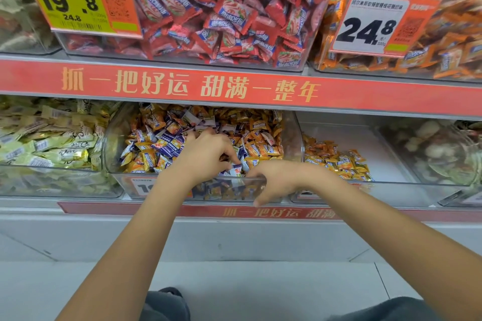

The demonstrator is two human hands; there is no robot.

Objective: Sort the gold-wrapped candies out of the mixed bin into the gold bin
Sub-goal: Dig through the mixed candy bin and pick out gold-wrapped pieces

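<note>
Centrally, on the lower shelf (234, 216), sits the mixed bin (122, 180), a clear tub heaped with gold candies (260, 150) and purple candies (167, 150) jumbled together.

Left hand (206, 154) is down among the sweets near the bin's front edge, fingers curled into the pile; whether it grips a piece, cannot tell.

Right hand (273, 180) rests over the bin's front rim at its right corner, fingers curled around the edge.

Just beside on the right, the gold bin (391, 190): a small heap of gold-wrapped sweets (336, 161) against its left wall and front edge, rest of its floor bare.

At the shelf's left end, a bin of pale yellow-green candies (47, 143).

Upper shelf: red candies (229, 15) mid, orange ones (443, 55) right, each with a price tag (380, 23).

A red banner (234, 86) with gold characters runs along the upper shelf's front edge.
</note>
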